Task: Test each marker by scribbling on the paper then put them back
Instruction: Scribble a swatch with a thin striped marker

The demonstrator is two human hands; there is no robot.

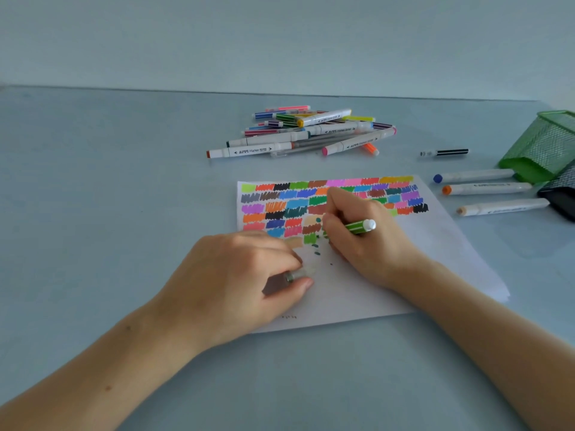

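Observation:
A white paper lies on the table, its upper part filled with several rows of coloured scribbles. My right hand grips a green striped marker with its tip down on the paper beside fresh green marks; the tip itself is hidden by my fingers. My left hand rests on the paper's left part and pinches a small clear marker cap between thumb and fingers.
A pile of markers lies behind the paper. At the right lie a thin black marker and three white markers next to a tipped green mesh holder and a dark case.

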